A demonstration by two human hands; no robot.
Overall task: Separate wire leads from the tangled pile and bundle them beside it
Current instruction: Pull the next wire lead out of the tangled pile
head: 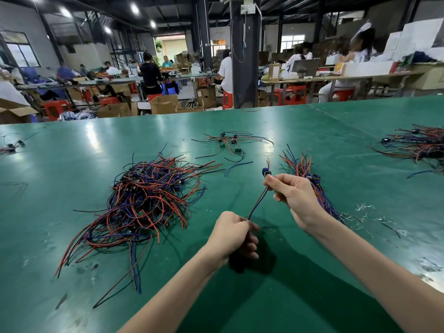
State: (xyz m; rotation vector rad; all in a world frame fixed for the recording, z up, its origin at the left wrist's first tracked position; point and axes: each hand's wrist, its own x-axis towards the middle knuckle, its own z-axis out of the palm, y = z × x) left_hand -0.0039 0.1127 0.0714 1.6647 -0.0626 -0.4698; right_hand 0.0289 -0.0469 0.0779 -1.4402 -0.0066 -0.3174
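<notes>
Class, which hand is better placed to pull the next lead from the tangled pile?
Left. The left hand is nearer the tangled pile; the right hand pinches the lead over by the bundle.

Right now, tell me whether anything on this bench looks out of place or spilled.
Pale scraps litter the green table right of the right hand. A single blue wire lies loose, apart from the tangled pile. Otherwise nothing stands out.
</notes>
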